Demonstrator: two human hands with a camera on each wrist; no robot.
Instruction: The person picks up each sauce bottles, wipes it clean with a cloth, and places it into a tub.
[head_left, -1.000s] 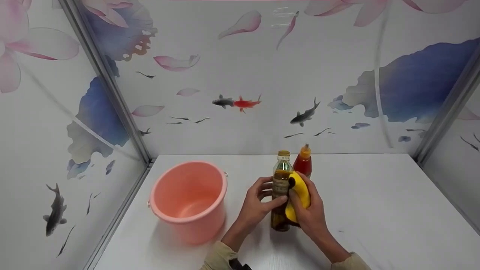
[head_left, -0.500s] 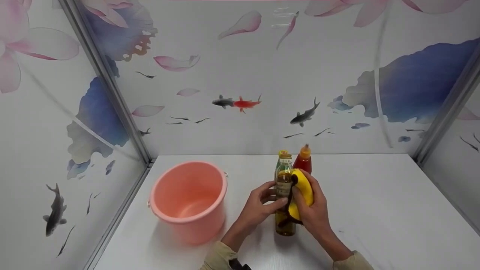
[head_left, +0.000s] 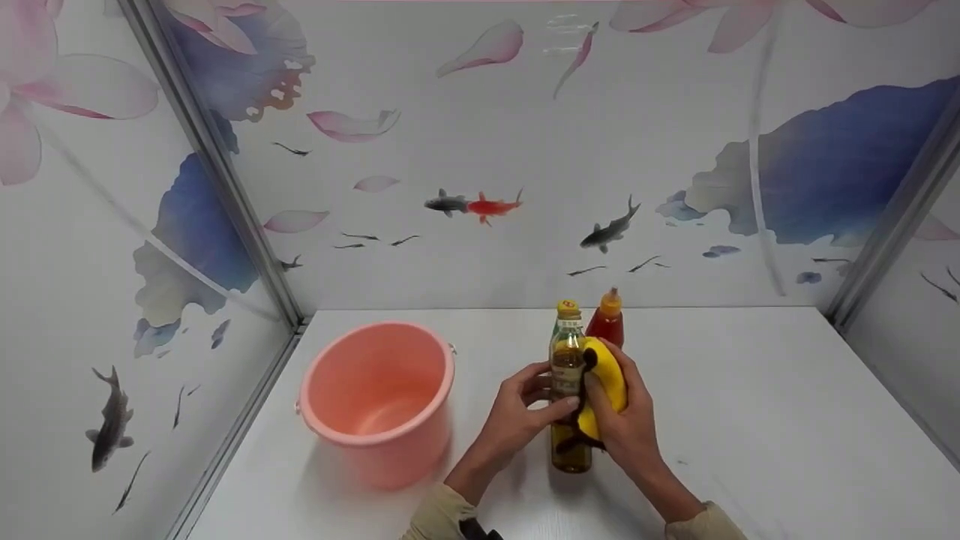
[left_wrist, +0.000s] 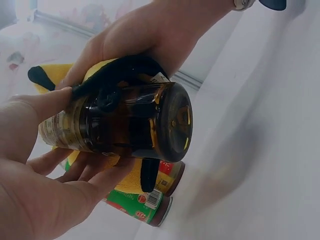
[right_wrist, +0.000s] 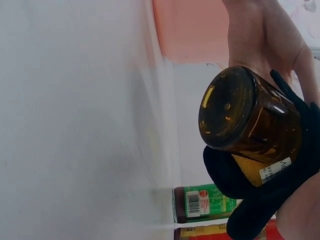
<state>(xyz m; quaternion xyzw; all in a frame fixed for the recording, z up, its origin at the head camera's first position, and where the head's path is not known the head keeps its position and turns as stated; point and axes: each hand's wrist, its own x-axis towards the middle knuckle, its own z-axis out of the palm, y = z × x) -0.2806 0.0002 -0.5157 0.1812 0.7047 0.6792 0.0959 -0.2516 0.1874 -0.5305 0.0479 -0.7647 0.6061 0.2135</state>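
A glass bottle (head_left: 570, 456) of amber-brown liquid with a gold cap is held between both hands, its base raised off the table in both wrist views. My left hand (head_left: 510, 412) grips it from the left, thumb in front and fingers behind. My right hand (head_left: 634, 431) holds a soft yellow plush item with black trim (head_left: 610, 382) against the bottle's right side. A black strip of it lies along the glass (left_wrist: 107, 97), and a small white tag (right_wrist: 275, 170) shows near the base. Part of the bottle's label is covered by the fingers.
Behind the held bottle stand a green-labelled bottle (right_wrist: 215, 201) and a red sauce bottle with an orange nozzle cap (head_left: 605, 330). A pink bucket (head_left: 409, 457) stands to the left on the white table (head_left: 787, 420). Patterned panels (head_left: 480, 135) enclose the table's back and sides.
The bottle and the plush item have shifted slightly right, the bottle also nearer to me, and the green-labelled bottle's cap now shows behind. Both hands keep their grip; little differs over the last half second.
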